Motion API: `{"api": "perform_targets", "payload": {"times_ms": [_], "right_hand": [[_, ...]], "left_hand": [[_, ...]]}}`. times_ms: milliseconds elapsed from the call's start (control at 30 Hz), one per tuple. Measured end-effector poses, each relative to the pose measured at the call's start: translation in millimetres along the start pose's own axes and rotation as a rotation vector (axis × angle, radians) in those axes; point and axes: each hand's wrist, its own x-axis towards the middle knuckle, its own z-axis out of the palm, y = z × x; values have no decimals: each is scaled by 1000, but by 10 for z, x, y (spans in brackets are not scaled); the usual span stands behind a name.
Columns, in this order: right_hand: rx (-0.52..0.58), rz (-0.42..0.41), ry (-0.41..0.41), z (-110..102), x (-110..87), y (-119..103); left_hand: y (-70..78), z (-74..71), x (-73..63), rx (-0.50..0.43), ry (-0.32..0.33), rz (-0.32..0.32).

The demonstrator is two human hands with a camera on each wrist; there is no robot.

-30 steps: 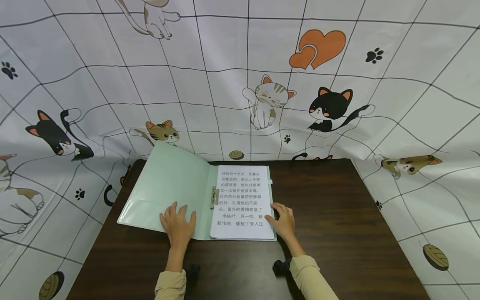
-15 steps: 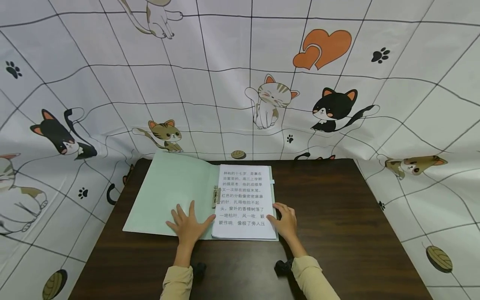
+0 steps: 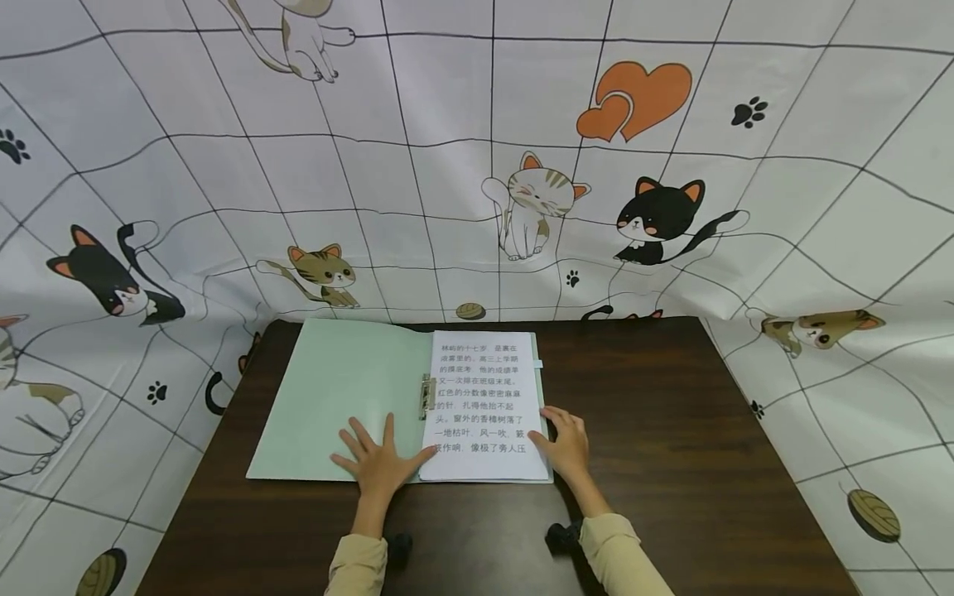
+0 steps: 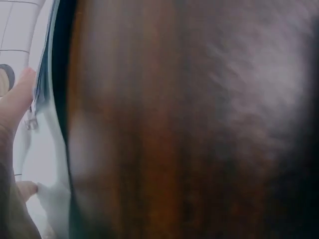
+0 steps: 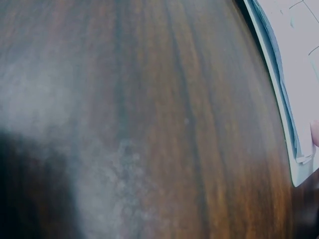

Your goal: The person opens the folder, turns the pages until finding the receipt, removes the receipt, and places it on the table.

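A pale green folder (image 3: 335, 389) lies spread on the dark table, its cover turned to the left. White sheets of printed text (image 3: 477, 397) fill its right side, beside a metal clip (image 3: 427, 396) at the spine. My left hand (image 3: 380, 468) rests with spread fingers on the lower cover, the thumb reaching the lower left corner of the sheets. At the lower right edge, my right hand (image 3: 566, 443) touches the folder, thumb on the top page and fingers along the side. In the right wrist view only a fingertip (image 5: 315, 133) shows, on the paper.
The brown wooden table (image 3: 656, 430) extends around the folder. Behind and beside it hangs a white grid cloth (image 3: 432, 91) printed with cats, hearts and paws. Dark wrist-worn devices (image 3: 562, 538) sit under the forearms.
The folder's cover has come down from slightly raised to flat. My left hand has shifted right along it, fingers spreading and thumb moving onto the paper's corner. My right hand has stayed at the edge.
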Motion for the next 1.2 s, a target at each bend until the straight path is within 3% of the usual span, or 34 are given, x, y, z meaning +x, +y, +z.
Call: {"api": "perform_targets", "payload": {"times_ms": [200,700,933,1200], "right_hand": [[8,-1,6,14,0,5],[75,-28,23,-11,-64,32],[83,14,-4,-32,104,-50],[132,60,18,-74,466,-151]], "left_hand": [[-57,73,-18,-38,-33,-20],[-94,160,-193,-75,-13,-26],[-93,151,-228,-73,-17,-38],[-94,198,-260,-60,-40,-48]]}}
